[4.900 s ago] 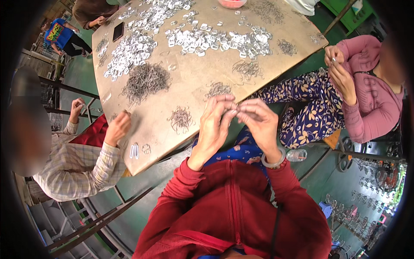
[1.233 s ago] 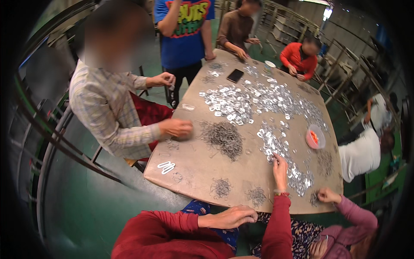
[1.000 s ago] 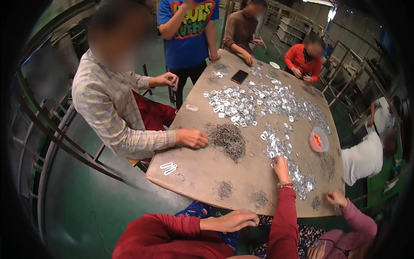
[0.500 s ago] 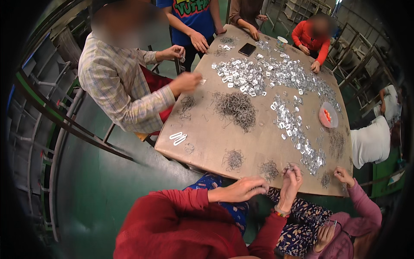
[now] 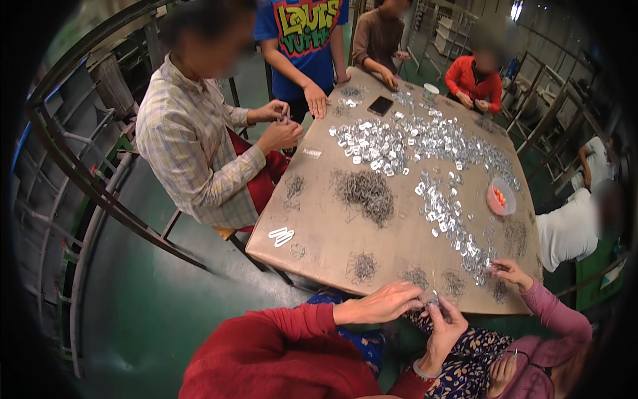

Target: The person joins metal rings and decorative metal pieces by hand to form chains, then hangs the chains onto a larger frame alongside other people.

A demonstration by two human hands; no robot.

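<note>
Just off the table's near edge, my two hands meet. My right hand [image 5: 444, 326] pinches a small metal piece [image 5: 433, 299] between thumb and fingers; its exact kind is too small to make out. My left hand [image 5: 385, 302] reaches in from the left with its fingers pressed together at the same piece; whatever they hold is hidden. Right beyond my fingers lie small heaps of thin wire hooks [image 5: 415, 276] on the brown table [image 5: 319, 229]. A larger tangle of wire hooks [image 5: 365, 197] sits farther off. Shiny silver buckles [image 5: 379, 145] are spread across the middle.
At my right, a co-worker's hand [image 5: 510, 271] in a pink sleeve touches the buckles. A translucent bowl [image 5: 490, 201] holds orange pieces. A black phone [image 5: 381, 106] lies at the far side. Another person in a checked shirt [image 5: 199, 143] works at the left edge; others stand or sit around.
My right hand has drawn back to the table's edge, and my left hand has come up against it. The pink-sleeved hand has moved onto the buckles. The checked-shirt person's hands have come together.
</note>
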